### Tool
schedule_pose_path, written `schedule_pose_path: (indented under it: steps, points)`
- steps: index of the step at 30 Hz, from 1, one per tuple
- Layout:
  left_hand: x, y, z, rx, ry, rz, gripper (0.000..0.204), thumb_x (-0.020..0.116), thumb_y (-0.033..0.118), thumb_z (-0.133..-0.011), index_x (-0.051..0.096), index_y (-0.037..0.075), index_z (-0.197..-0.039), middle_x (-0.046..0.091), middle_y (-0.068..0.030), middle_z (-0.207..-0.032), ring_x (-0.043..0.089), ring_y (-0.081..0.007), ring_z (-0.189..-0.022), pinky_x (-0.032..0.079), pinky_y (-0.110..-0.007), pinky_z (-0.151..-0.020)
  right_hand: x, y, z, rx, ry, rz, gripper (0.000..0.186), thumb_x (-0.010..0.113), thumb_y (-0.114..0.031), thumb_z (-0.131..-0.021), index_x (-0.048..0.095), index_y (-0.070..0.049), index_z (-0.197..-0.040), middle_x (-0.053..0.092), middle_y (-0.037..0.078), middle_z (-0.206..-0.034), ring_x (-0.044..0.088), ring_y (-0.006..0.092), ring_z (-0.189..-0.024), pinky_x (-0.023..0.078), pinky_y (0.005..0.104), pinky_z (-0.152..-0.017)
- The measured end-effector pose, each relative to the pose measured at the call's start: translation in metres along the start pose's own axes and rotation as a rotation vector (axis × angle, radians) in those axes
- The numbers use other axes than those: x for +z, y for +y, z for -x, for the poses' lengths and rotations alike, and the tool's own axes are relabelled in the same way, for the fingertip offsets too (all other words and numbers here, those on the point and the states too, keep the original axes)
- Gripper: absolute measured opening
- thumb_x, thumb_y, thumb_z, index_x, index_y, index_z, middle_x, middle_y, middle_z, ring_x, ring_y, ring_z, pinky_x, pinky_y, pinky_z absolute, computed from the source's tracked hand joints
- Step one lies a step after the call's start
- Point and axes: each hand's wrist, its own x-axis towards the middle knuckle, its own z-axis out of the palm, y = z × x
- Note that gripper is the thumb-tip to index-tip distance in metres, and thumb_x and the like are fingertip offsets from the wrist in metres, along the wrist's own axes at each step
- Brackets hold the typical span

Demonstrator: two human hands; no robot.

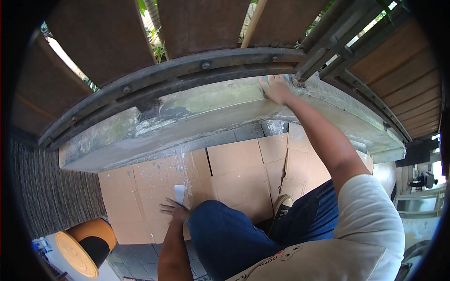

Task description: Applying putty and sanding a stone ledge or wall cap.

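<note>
Concrete ledge (211,97): ahead, long axis left-to-right; right hand nearer.
Right hand (277,90): at ledge top, blurred, fingers extended, nothing visibly grasped.
Left hand (176,211): over cardboard (154,187), fingers spread, well off ledge.
Flat pale blade (179,193): just beyond left hand, pointing ledgeward; grip indeterminable.

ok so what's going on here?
A person crouches over cardboard beside a low concrete wall. The right hand, blurred, is at the wall's top near the fence rail. The left hand is over the cardboard at a flat pale blade; whether it grips it isn't clear. Pale flecks dot the cardboard.
</note>
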Motion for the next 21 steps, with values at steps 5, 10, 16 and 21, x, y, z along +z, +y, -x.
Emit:
schedule_pose_path:
  steps: [5, 10, 16, 21]
  points:
    - [0.001, -0.005, -0.002, -0.072, 0.012, 0.006, 0.15, 0.082, 0.059, -0.06, -0.035, 0.008, -0.139, -0.04, -0.0323, -0.14, -0.031, -0.0567, -0.13, 0.018, -0.085, -0.087, -0.01, -0.132, -0.016, -0.062, -0.435, -0.01, 0.061, 0.031, -0.042, -0.096, 0.053, 0.007, -0.124, 0.046, 0.029, -0.136, 0.038, 0.0397, -0.132, 0.028, 0.0455, -0.11]
    - [-0.003, -0.021, -0.003, 0.04, -0.053, -0.099, 0.144, 0.076, 0.062, -0.065, -0.03, 0.0, -0.141, -0.033, -0.0406, -0.14, -0.029, -0.0642, -0.125, 0.001, -0.079, -0.098, 0.017, -0.144, 0.041, -0.327, 0.128, -0.155, 0.061, 0.03, -0.041, -0.098, 0.042, 0.006, -0.135, 0.038, 0.029, -0.143, 0.027, 0.0377, -0.139, 0.024, 0.0468, -0.113]
    - [-0.015, 0.012, 0.021, 0.008, -0.026, -0.019, 0.147, 0.076, 0.067, -0.063, -0.031, 0.002, -0.141, -0.035, -0.0395, -0.139, -0.03, -0.0626, -0.126, 0.009, -0.085, -0.09, -0.015, -0.186, -0.033, -0.096, -0.456, -0.139, 0.058, 0.031, -0.039, -0.098, 0.055, 0.008, -0.123, 0.054, 0.029, -0.127, 0.05, 0.0411, -0.121, 0.033, 0.0472, -0.108]
    - [-0.025, 0.017, 0.027, -0.085, -0.052, 0.044, 0.147, 0.083, 0.058, -0.06, -0.026, 0.011, -0.145, -0.035, -0.0293, -0.145, -0.027, -0.0513, -0.135, 0.018, -0.084, -0.089, 0.028, -0.258, 0.02, -0.418, 0.26, -0.173, 0.051, 0.032, -0.035, -0.098, 0.05, 0.005, -0.123, 0.045, 0.027, -0.136, 0.04, 0.0405, -0.129, 0.03, 0.0482, -0.109]
